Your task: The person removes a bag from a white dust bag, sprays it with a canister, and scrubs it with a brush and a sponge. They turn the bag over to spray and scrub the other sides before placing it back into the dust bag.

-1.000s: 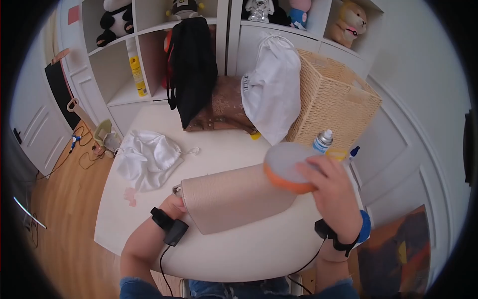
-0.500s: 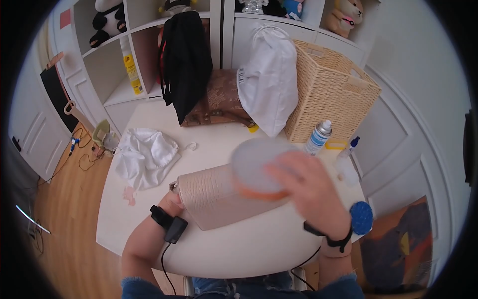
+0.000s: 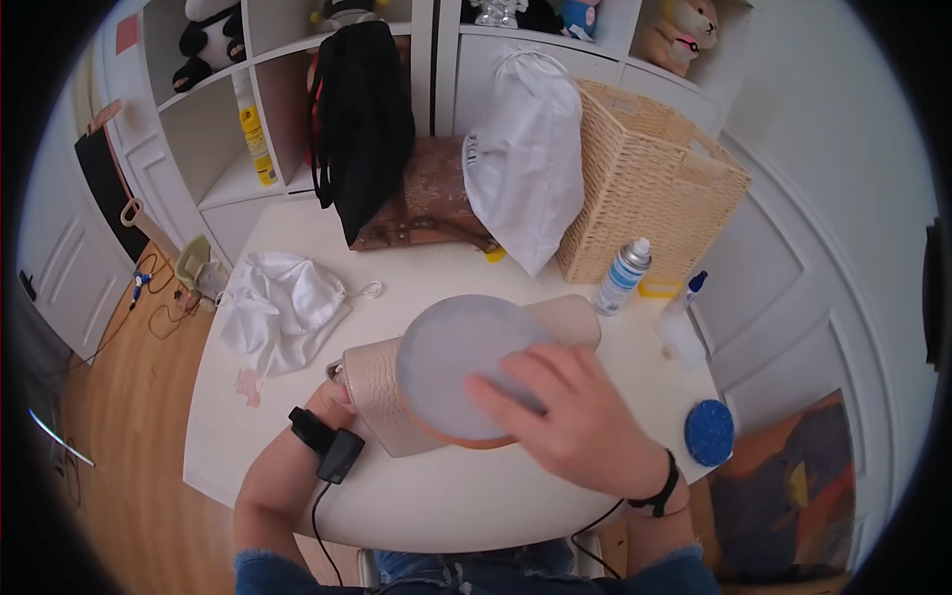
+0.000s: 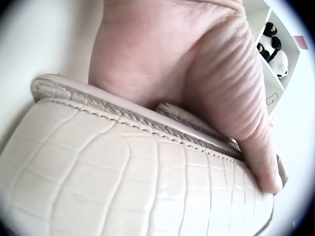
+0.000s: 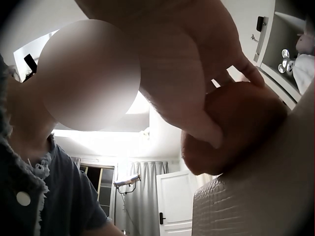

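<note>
A pale pink handbag (image 3: 375,397) with crocodile-pattern leather lies across the table. My left hand (image 3: 332,399) grips its left end; in the left wrist view the thumb reaches over the stitched edge of the leather (image 4: 147,182), while the fingers are hidden behind it. My right hand (image 3: 585,426) holds a round polishing sponge (image 3: 456,357), grey on top with an orange rim. Fingers lie on its grey top and the thumb along its side. In the head view the sponge overlaps the middle of the bag, and in the right wrist view its orange body (image 5: 246,123) is right at the leather.
A crumpled white cloth pouch (image 3: 283,312) lies left. Right of the bag are a spray can (image 3: 623,278), a blue-topped bottle (image 3: 689,307) and a blue round pad (image 3: 709,432) near the table edge. Behind stand a wicker basket (image 3: 645,188), a white drawstring bag (image 3: 531,159) and a brown bag (image 3: 426,198).
My right hand has carried the sponge leftward over the handbag, from its right end to its middle. The left hand keeps its grip at the left end. The head view has shifted slightly.
</note>
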The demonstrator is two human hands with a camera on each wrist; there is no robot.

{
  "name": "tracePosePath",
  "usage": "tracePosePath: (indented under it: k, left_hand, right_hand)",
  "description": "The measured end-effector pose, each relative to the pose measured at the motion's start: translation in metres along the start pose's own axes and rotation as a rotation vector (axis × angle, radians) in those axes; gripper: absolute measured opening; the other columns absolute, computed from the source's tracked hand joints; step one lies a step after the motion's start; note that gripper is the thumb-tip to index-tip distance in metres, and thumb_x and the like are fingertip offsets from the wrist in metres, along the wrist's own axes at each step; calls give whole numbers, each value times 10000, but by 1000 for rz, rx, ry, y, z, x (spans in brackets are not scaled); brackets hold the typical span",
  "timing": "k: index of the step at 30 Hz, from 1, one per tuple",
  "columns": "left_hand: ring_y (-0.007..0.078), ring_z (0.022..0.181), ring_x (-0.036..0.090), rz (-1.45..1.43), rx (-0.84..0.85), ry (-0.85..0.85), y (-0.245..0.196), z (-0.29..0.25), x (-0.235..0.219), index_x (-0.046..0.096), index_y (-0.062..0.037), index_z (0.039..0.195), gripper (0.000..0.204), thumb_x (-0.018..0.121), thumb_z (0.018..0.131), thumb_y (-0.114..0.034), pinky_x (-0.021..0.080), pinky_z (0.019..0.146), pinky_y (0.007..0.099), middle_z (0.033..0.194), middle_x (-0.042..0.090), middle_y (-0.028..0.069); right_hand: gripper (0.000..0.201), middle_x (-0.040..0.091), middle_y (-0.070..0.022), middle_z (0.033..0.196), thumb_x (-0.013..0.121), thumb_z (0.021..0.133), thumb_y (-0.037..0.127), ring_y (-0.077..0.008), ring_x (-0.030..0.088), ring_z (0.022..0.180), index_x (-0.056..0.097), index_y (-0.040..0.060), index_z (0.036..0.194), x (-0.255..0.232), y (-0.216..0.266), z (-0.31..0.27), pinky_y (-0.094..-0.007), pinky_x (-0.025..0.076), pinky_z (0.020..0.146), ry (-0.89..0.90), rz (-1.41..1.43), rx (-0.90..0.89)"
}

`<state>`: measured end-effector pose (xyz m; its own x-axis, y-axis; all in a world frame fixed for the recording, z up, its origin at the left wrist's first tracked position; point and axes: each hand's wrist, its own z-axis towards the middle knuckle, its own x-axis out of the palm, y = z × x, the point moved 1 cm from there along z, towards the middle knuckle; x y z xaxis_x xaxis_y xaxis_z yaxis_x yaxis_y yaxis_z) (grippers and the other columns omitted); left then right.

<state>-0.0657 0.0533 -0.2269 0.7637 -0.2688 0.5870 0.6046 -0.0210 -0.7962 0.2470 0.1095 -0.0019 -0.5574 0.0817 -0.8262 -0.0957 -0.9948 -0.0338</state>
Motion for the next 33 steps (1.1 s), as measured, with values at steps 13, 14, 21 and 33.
tracePosePath:
  k: [13, 14, 21, 33]
  left_hand:
    - [231, 1234, 506, 162, 50, -14, -5, 34, 33, 443, -15, 1360, 558, 637, 849, -128, 417, 1034, 371, 1376, 487, 143]
    - [229, 1229, 511, 175, 52, -17, 1, -12, 17, 447, -14, 1357, 538, 624, 861, -125, 422, 1030, 369, 1372, 491, 144]
    - [231, 1243, 501, 5, -27, -130, -1, 7, 19, 432, -21, 1370, 668, 717, 780, -154, 406, 1043, 383, 1371, 499, 133]
    - [237, 1271, 475, -250, -84, -17, 3, 7, 15, 382, -31, 1410, 919, 864, 663, -257, 356, 1079, 389, 1394, 488, 106]
  right_hand:
    - [422, 526, -139, 1038, 559, 645, -90, -340, 497, 1009, 573, 4, 1056, 0, -15, 20, -406, 420, 884, 28, 43, 165]
    - [408, 528, -135, 1041, 552, 655, -77, -342, 496, 1010, 574, 6, 1053, 7, -6, 32, -404, 421, 891, 42, 140, 75]
    - [331, 539, -135, 1047, 515, 706, -42, -327, 507, 1007, 573, 3, 1029, 13, -23, 55, -389, 425, 886, 114, 130, 150]
    - [422, 534, -128, 1076, 522, 682, -83, -328, 504, 1010, 588, 6, 1090, 38, -2, 65, -397, 429, 864, 48, 228, -53]
